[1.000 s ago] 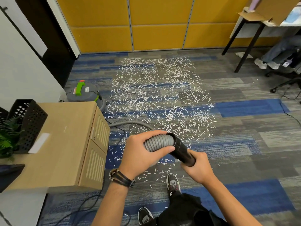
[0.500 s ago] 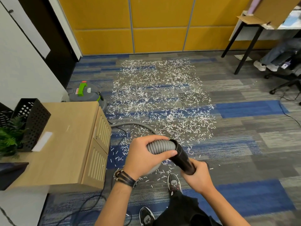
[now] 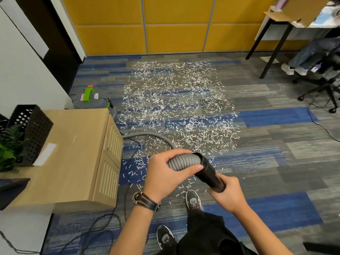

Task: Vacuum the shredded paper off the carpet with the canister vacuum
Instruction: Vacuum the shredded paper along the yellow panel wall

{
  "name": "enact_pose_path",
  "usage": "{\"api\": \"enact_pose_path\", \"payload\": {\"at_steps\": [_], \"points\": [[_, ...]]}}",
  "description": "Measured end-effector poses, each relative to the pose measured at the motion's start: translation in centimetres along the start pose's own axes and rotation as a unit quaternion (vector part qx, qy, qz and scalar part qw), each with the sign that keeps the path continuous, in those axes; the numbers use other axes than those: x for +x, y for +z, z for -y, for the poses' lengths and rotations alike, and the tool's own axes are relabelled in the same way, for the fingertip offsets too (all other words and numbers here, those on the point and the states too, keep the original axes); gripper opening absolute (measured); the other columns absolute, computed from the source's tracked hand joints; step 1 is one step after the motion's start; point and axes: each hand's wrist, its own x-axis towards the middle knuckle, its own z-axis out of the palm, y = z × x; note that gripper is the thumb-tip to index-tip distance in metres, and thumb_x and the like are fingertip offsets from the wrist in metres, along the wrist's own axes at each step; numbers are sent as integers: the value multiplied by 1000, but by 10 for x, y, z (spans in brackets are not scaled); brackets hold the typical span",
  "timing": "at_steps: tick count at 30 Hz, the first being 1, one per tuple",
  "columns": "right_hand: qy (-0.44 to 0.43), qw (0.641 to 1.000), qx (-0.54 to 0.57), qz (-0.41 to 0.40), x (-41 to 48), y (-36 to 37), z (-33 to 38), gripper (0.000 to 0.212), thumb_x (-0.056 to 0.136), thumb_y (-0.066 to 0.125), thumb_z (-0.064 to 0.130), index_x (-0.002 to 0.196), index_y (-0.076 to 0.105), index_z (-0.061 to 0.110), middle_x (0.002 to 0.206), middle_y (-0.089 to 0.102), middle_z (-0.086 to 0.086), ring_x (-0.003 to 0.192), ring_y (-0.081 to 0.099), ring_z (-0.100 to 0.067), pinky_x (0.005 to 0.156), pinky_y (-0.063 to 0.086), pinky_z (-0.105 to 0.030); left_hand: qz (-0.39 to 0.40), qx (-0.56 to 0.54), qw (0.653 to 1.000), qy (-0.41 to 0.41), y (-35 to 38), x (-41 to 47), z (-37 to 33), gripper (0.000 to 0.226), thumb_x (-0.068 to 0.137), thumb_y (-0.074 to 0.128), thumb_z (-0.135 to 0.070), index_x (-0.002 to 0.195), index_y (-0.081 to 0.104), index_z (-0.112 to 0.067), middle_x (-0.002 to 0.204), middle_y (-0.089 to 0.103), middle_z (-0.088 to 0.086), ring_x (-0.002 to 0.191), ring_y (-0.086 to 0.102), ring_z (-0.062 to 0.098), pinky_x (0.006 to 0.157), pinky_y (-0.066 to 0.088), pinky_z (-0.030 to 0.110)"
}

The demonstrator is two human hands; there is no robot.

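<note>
White shredded paper [image 3: 176, 107] lies scattered over the grey and blue carpet [image 3: 276, 162] ahead of my feet. The grey canister vacuum [image 3: 93, 102] with a green handle stands at the left, behind the wooden cabinet. Its ribbed grey hose [image 3: 184, 161] runs across the floor and up to my hands. My left hand [image 3: 165, 173] grips the ribbed hose end. My right hand [image 3: 228, 192] grips the black tube [image 3: 207, 172] joined to the hose; the tube's far end is hidden in that hand.
A wooden cabinet [image 3: 77, 155] stands close on my left, with a black mesh basket [image 3: 31, 129] and a plant on top. Cables [image 3: 103, 223] trail on the floor beside it. A desk [image 3: 272, 34], an office chair [image 3: 325, 80] and a seated person's legs are at the far right.
Both hands with the hose and tube have shifted slightly nearer and lower. The tube has tilted a little more steeply downward to the right.
</note>
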Motion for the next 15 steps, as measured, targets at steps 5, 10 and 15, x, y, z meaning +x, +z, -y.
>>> {"api": "enact_pose_path", "payload": {"at_steps": [5,10,15], "points": [[7,999,-40,-4,-1,-20,-19,39,66,77,-5,68,61,30,53,56,1,45,43,-9,48,36,-24,42,25,999,3,20,-1,2,44,70,90,-59,107,80,-37,94,73,-28,88,71,2,75,57,17],[44,998,-44,2,5,-22,-49,11,65,71,12,68,63,19,53,57,0,47,45,-7,49,39,-29,71,70,995,-20,43,8,11,45,69,89,-61,108,80,-40,90,73,-28,86,69,-5,79,55,17],[49,999,13,-9,9,-16,-38,20,62,68,15,62,56,31,51,53,4,46,41,-7,48,34,-19,40,63,997,-2,44,16,0,47,67,88,-63,107,80,-40,91,75,-24,85,71,-1,78,60,23]]}}
